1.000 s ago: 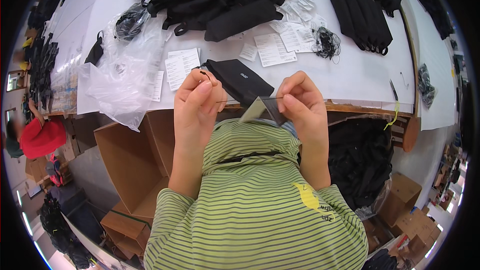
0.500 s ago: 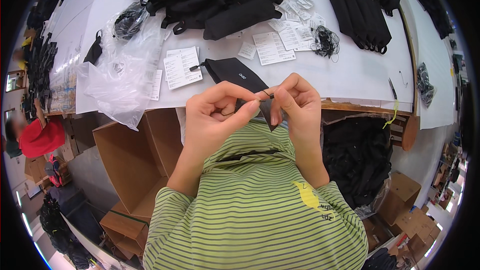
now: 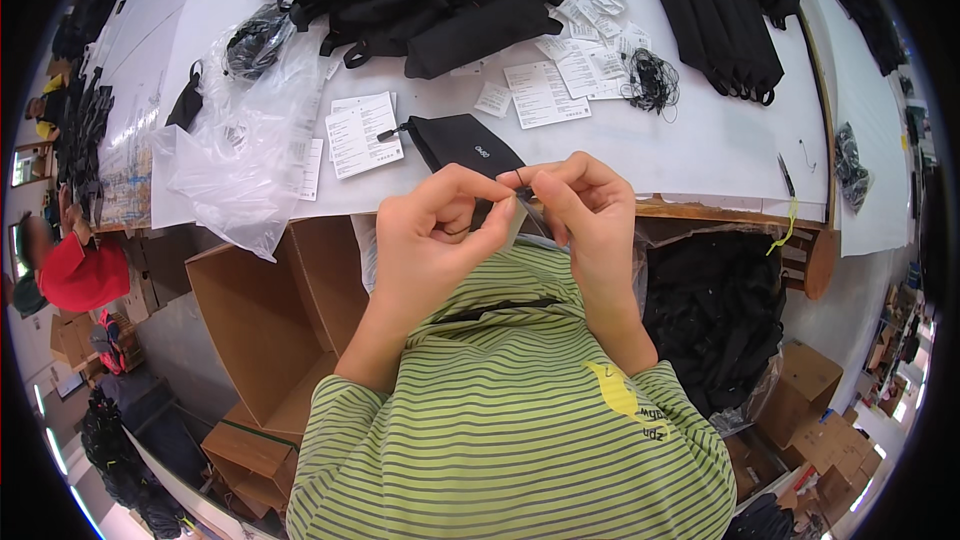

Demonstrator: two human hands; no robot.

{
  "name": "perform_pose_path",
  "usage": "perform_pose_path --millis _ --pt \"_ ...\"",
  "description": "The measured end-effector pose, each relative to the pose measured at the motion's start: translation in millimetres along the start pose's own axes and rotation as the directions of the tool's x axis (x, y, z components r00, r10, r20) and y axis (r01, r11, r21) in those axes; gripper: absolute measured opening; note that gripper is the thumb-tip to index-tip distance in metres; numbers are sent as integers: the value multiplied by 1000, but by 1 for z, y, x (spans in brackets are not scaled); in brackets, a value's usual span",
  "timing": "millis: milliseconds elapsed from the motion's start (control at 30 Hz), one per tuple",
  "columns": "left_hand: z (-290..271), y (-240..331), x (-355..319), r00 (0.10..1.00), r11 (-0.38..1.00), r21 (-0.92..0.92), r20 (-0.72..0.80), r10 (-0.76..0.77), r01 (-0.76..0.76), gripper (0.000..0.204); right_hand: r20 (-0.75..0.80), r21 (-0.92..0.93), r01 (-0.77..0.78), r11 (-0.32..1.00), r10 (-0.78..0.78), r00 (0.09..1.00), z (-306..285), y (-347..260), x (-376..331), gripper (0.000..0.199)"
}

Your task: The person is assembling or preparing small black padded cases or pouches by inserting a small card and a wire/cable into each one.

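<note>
At the near edge of the table, my hands meet with their fingertips pinched together. My left hand and my right hand grip a thin black cord with a small black end piece. A flat black zip pouch lies just beyond, its near end partly hidden behind my fingers. A narrow strip hangs between my hands, but its kind cannot be made out. Left of the pouch is a small stack of white printed tags.
Black pouches are heaped at the back, with more at the right. Loose tags lie near a tangle of black cords. Clear plastic bags cover the left. Scissors lie right; a cardboard box stands below the table.
My right fingertips have shifted slightly left, closer to my left fingertips, and the black end piece has moved with them. At the far left, the person in red has shifted a little.
</note>
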State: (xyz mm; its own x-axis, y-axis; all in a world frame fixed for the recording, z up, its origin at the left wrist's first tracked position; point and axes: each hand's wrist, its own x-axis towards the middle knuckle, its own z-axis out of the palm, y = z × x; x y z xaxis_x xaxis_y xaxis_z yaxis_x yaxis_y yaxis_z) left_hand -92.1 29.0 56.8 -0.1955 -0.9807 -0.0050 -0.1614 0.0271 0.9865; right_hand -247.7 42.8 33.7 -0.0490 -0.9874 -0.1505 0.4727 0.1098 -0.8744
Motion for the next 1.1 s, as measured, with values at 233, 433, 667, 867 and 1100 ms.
perform_pose_path --millis 233,433,667,867,1100 --pt "4 -4 0 982 955 246 -43 181 -166 11 -11 -10 -50 999 50 999 -2 2 3 11" --pt "8 -10 2 939 880 372 -60 340 -295 15 -93 -51 44 998 -49 995 6 11 1 8" --pt "12 -11 0 915 867 370 -90 392 -335 17 -135 -121 83 989 -99 986 6 17 -3 10" --pt "15 -11 0 912 872 327 -68 406 -364 18 -171 -123 119 985 -139 975 5 20 -5 10" --pt "14 -10 -1 913 872 344 -85 398 -348 19 -139 -261 202 944 -244 960 6 19 -8 11"
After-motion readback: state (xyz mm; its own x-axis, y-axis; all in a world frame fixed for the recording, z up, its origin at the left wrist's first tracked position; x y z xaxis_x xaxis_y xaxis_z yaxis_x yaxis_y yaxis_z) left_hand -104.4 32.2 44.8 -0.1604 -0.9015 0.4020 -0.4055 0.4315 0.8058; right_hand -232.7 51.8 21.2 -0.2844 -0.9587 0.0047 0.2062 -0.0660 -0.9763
